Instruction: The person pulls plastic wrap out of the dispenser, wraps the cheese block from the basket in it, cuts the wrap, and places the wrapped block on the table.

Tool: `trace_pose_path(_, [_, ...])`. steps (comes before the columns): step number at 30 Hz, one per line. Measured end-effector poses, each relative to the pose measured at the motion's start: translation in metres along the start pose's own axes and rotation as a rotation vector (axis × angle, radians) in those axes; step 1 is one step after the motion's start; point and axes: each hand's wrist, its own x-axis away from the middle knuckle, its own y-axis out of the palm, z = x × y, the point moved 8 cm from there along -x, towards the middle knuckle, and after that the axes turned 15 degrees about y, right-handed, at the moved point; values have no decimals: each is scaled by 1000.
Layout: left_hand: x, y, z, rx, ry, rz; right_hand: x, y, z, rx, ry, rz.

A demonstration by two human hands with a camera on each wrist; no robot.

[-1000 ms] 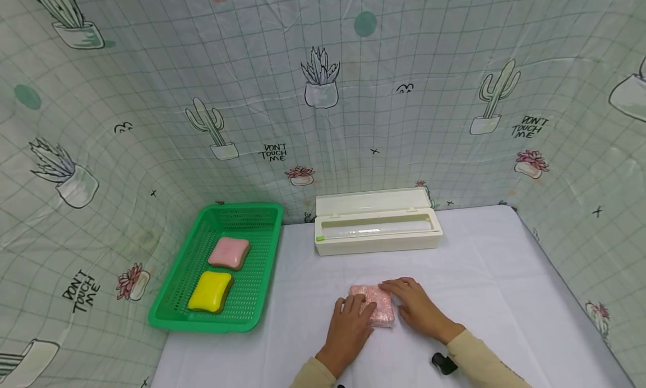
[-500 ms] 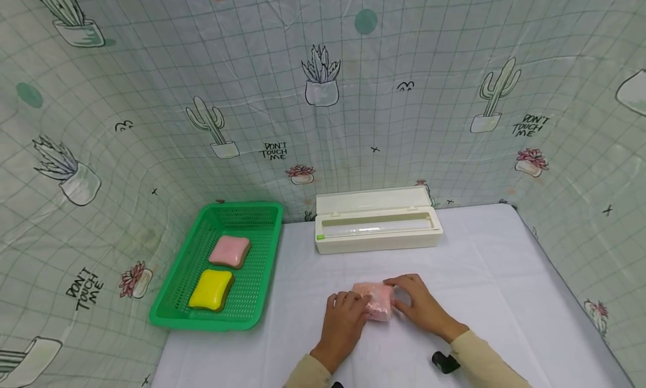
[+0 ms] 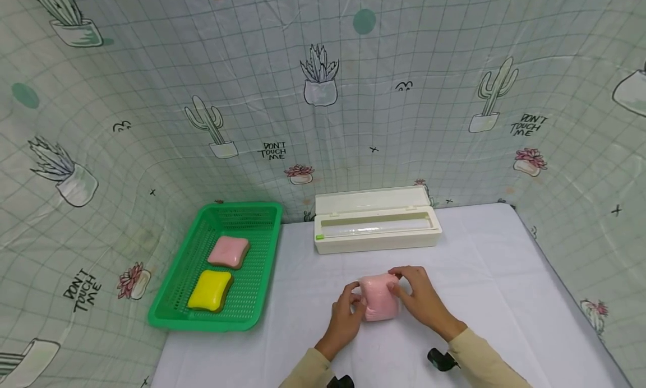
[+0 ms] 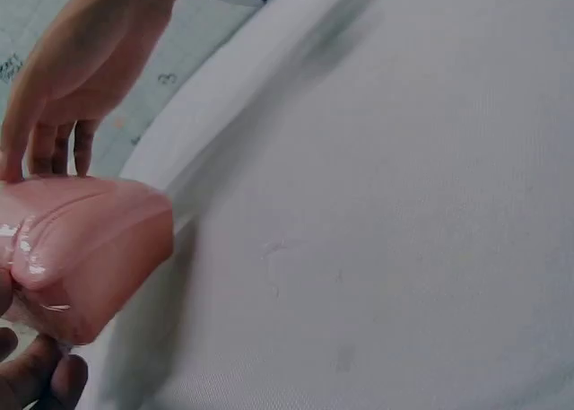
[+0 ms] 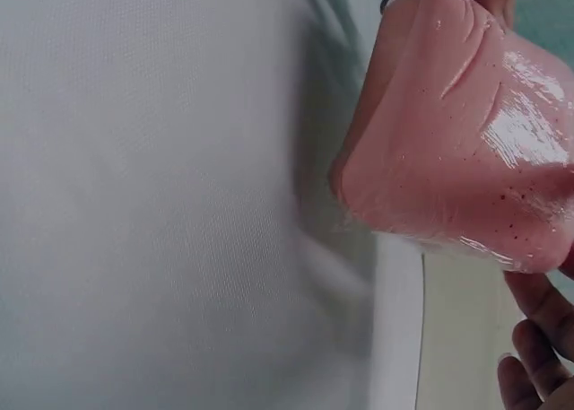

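A pink bar of soap point(image 3: 379, 304), wrapped in shiny clear plastic film, is held between both hands above the white tabletop. My left hand point(image 3: 344, 322) pinches its left side, with thumb and fingers at the edge. From the other side, my right hand point(image 3: 423, 303) grips the upper right corner. The left wrist view shows the soap point(image 4: 108, 239) tilted, a curved groove in its face. In the right wrist view, light glints off creased film on the soap point(image 5: 448, 141), and right-hand fingers point(image 5: 541, 329) are below it.
A green basket point(image 3: 274, 264) at left holds a pink soap bar point(image 3: 228, 252) and a yellow one point(image 3: 210, 290). Behind the hands stands a cream cling-film box point(image 3: 378, 243), lid raised, roll inside. A patterned curtain point(image 3: 353, 124) surrounds the table. Black wrist devices point(image 3: 441, 360) show near the sleeves.
The soap has gone from lying flat under the hands to being raised and turned upward. My left fingers have moved from its top to its left edge; the right hand has shifted slightly up.
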Motion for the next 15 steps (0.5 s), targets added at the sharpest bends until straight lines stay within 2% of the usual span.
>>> trace_pose_path(2, [-1,0,-6,-9,-46,0,-1,4,0,26,-22,-13])
trace_pose_path(4, [-2,-2,-10,-60,-57,15,-2,8,0,54,-51,-16])
trace_pose_path(6, [-5,-5,-10,-132,-31,50,-3,13,0,79,-71,-18])
trace_pose_path(10, [-10,-9,-6,-288,82,79,-5,19,2,115,-80,-35])
trace_pose_path(15, [-10,0,-6,-500,153,-63,-3,25,7,170,-78,-88])
